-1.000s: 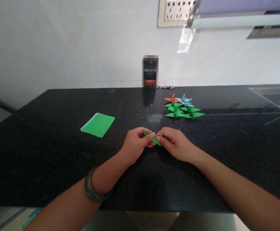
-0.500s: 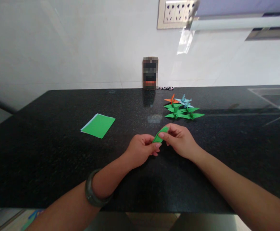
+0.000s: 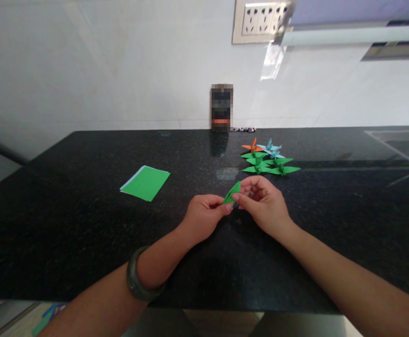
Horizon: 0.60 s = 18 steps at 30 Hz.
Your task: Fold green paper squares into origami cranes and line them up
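Between my two hands, above the middle of the dark countertop (image 3: 95, 238), is a small piece of folded green paper (image 3: 233, 191). My left hand (image 3: 206, 215) pinches its lower left end between thumb and fingers. On the other side, my right hand (image 3: 262, 201) has its thumb at the paper's right edge, with the fingers curled behind it. Just beyond my right hand stand several folded paper cranes: green ones (image 3: 284, 169) nearest, an orange crane (image 3: 253, 146) and light blue cranes (image 3: 270, 146) behind. The fingertips behind the paper are partly hidden.
To the left lies a stack of square paper sheets (image 3: 146, 183), green on top with a pale blue edge showing. A phone (image 3: 221, 107) with a blurred screen leans against the wall, a beaded strap (image 3: 245, 129) beside it. A socket panel (image 3: 262, 19) is on the wall.
The folded green paper has been tilted more upright, and its folded layers show apart. My right fingers have shifted slightly off its upper end. The view has moved a little.
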Tool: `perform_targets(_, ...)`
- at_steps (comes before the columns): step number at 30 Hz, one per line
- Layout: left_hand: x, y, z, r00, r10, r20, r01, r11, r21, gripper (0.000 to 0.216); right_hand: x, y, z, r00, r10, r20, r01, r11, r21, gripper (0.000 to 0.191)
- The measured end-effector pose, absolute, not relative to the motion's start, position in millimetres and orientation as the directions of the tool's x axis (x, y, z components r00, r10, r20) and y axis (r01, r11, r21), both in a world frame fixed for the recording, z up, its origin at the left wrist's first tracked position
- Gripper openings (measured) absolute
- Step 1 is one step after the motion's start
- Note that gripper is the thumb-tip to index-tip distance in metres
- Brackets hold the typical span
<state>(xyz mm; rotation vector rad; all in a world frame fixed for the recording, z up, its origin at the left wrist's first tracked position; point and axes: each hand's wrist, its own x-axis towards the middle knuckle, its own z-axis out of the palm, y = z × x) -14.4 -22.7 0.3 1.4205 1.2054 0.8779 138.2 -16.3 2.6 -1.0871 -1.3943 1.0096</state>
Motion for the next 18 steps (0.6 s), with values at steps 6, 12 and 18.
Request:
perform_targets(6, -14, -21, -3, 0.226, 0.968, -0.11, 0.206, 0.063, 0.977, 0.02, 140, -17, -2, -0.015, 0.954, 0.299, 0.177, 0.297, -0.938, 0.012)
perform_targets(12, -13, -22, -3, 0.218, 0.968, -0.127, 0.176, 0.089, 0.98, 0.019, 146, -18, 1, -0.134, 0.84, 0.525, 0.471, 0.52, -0.712, 0.012)
perform_targets(18, -12, -21, -5, 0.219, 0.964, -0.152, 0.111, 0.13, 0.985, 0.021, 150, -19, 10, -0.274, 0.729, 0.627, 0.592, 0.642, -0.487, 0.015)
